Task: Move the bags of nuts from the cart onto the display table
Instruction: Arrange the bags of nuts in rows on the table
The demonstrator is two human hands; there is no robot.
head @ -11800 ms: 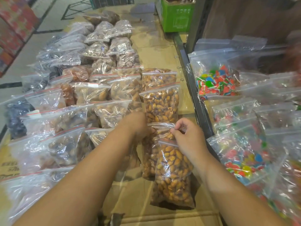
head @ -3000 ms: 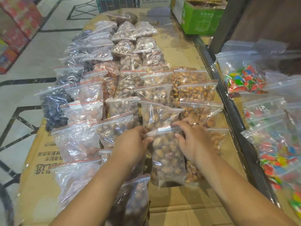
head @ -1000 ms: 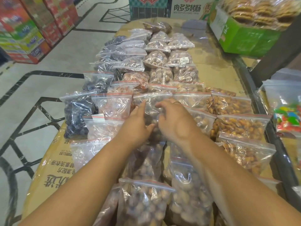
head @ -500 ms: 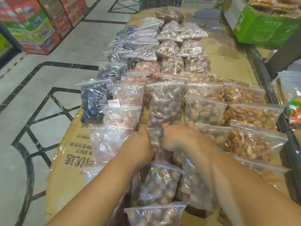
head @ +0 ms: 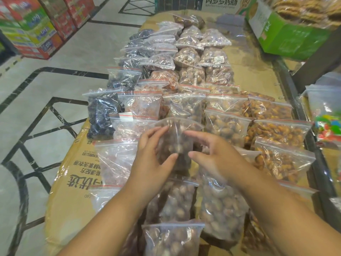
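The display table (head: 73,182) is covered with flattened cardboard and carries rows of clear zip bags. Brown nuts fill the middle rows, orange-brown nuts (head: 276,130) the right row, and dark dried fruit (head: 103,115) the left. My left hand (head: 153,163) and my right hand (head: 214,157) hold one bag of brown nuts (head: 175,139) between them, just above the middle row. Fingers and thumbs are spread along its two sides. The bag is blurred, its zip top curved towards the far end.
A dark metal rail (head: 295,100) runs along the table's right edge. Beyond it lie bags of coloured candy (head: 328,126). A green carton (head: 287,39) of packed snacks stands at the far right. Stacked red and green boxes (head: 36,34) sit on the tiled floor at left.
Both hands have lifted a bag of brown nuts from the middle row and loosened from closed fists at its top to spread fingers on its sides.
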